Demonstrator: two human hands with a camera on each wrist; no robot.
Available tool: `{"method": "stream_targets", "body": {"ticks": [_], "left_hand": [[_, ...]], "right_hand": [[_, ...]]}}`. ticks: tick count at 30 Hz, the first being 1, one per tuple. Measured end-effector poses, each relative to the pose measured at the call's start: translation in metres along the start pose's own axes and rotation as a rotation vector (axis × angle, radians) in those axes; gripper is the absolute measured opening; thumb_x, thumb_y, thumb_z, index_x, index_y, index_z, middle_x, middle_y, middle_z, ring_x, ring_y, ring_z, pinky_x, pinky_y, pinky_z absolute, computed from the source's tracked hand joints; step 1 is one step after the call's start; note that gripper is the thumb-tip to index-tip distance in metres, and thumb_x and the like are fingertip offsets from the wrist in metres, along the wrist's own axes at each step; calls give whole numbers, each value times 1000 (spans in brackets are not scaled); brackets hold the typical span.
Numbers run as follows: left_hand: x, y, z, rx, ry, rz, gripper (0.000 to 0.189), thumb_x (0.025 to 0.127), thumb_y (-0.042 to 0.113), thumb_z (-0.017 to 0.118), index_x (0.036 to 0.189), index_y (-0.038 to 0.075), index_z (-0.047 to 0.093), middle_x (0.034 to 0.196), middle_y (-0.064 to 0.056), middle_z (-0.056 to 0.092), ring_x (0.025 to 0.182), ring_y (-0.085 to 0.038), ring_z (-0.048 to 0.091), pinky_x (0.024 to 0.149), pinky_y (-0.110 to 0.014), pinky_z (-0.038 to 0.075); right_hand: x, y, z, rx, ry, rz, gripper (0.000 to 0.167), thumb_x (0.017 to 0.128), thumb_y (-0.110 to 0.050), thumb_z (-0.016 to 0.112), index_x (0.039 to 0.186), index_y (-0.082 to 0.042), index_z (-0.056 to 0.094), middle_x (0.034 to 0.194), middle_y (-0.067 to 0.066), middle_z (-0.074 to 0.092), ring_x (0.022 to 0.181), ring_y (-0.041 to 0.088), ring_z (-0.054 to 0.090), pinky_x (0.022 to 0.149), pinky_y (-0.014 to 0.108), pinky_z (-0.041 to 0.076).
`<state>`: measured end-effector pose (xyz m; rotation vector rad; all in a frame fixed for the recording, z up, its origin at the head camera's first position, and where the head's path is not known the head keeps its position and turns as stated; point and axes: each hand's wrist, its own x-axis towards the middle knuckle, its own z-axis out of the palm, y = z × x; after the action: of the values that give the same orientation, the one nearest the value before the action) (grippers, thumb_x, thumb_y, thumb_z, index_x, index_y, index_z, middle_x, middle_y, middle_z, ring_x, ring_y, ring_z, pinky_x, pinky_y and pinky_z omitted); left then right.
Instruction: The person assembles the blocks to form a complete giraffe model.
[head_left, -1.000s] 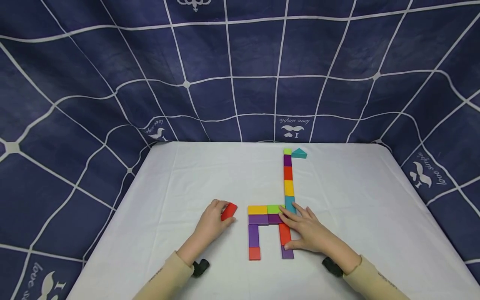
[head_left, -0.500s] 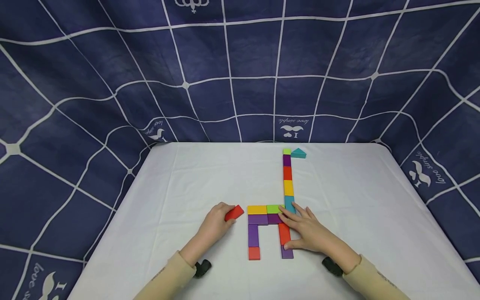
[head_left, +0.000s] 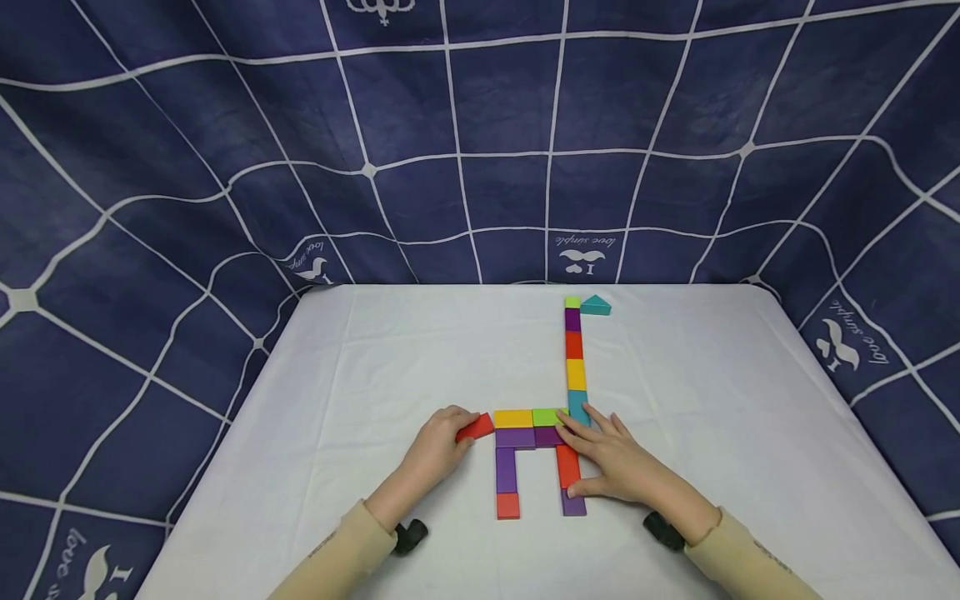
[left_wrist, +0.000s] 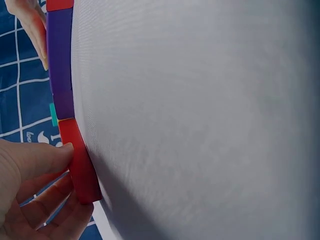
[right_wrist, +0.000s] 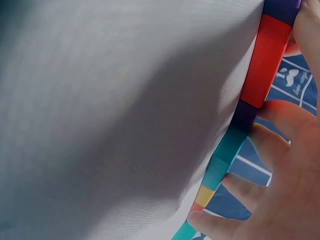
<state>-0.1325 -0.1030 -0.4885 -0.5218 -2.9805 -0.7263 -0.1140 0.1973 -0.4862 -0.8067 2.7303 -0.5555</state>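
My left hand (head_left: pixel 437 446) pinches a red block (head_left: pixel 477 427) between thumb and fingers. The block's right end meets the left end of the body of a flat block figure, by a yellow block (head_left: pixel 513 419) and a purple block (head_left: pixel 514 438). In the left wrist view the thumb lies on one side of the red block (left_wrist: pixel 80 162). My right hand (head_left: pixel 618 467) rests with spread fingers on the figure's right part. Its fingertips touch a green block (head_left: pixel 546 417), a blue block (head_left: pixel 578 407) and the lower purple block (head_left: pixel 573 502), covering parts of them.
A column of blocks, with a yellow one (head_left: pixel 576 374) and a red one (head_left: pixel 573 345), runs toward the far edge. A teal triangular block (head_left: pixel 596 306) sits beside its top. The white table (head_left: pixel 420 350) is backed by a dark blue gridded cloth (head_left: pixel 502 196).
My left hand has moved right and turned the red block from steeply slanted to nearly level, bringing it against the figure's left end. My right hand has stayed put.
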Motion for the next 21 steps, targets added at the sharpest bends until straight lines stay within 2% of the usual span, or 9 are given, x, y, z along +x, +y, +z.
{"method": "stream_targets", "body": {"ticks": [16,21], "left_hand": [[3,0,0,-7,8,31,37,83,6,77,119,2,70,111,-10,69,103,-26,64,91,-39,56],[-2,3,-3,-8,4,36,46,86,15,76,129,4,64,125,-10,65,117,-28,59,101,-40,51]], "right_hand": [[1,2,0,11,14,-10,93,75,-62,73,147,-9,45,161,6,31,148,48,15,110,76,13],[0,2,1,4,9,-17,93,76,-62,72,147,-8,46,161,6,31,148,48,15,109,77,14]]}}
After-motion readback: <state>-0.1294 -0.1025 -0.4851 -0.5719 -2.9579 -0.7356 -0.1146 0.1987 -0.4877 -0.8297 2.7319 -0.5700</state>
